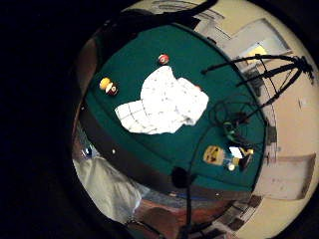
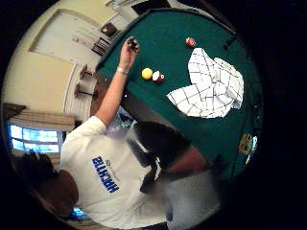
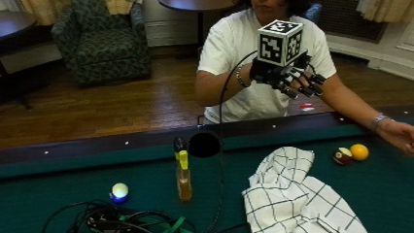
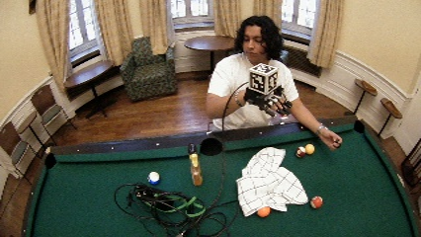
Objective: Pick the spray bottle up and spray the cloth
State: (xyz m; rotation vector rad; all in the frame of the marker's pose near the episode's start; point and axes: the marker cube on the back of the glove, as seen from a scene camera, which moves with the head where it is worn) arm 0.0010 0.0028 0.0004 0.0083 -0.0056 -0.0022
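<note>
From the outside view, the gloved right hand [image 3: 288,77] is seen raised in front of the person's chest, above the near rail of the green table [image 3: 52,189], its fingers loosely spread and nothing held. The spray bottle [image 3: 183,174] stands upright on the table, well apart from the hand, with the white checked cloth [image 3: 298,199] lying crumpled beside it. In the wide outside view the bare hand [image 4: 334,141] is rested on the felt near two balls [image 4: 305,149]. In the little finger side palm view the cloth is shown spread on the felt, the bottle [image 1: 222,156] near the cables [image 1: 232,117]
</note>
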